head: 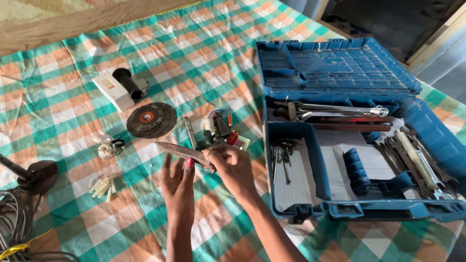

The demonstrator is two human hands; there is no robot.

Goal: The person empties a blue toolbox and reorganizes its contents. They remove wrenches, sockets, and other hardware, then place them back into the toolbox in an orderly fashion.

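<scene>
1. The right hand (pixel 233 167) holds a flat rusty blade (pixel 182 151) by its near end; its grip is pinched on the blade between thumb and fingers.
2. The blade is held in the air above the desk (pixel 63 102), with its pointed tip aimed toward 10 o'clock.
3. The left hand (pixel 178 187) is just under the blade, fingers straight and upright, its grip spread; the fingertips touch or nearly touch the blade's underside, and I cannot tell which.
4. At 12 o'clock from the hands lies a metal bit (pixel 190 133), beside a clump of small parts (pixel 221 131) with wires and a red piece.
5. At 11 o'clock lies a dark grinding disc (pixel 151 120) with an orange centre.
6. Further on at 11 o'clock sits a white box (pixel 113 90) touching a black handle (pixel 127 81).
7. At 9 o'clock are white clips (pixel 107 146), and at 8 o'clock a heap of pale wall plugs (pixel 103 186).
8. At 3 o'clock an open blue case (pixel 340 68) holds wrenches (pixel 335 110), screws (pixel 282 153) and more spanners (pixel 417 160).
9. A round dark base (pixel 41 174) and coiled cable (pixel 17 218) lie at the left edge.
</scene>
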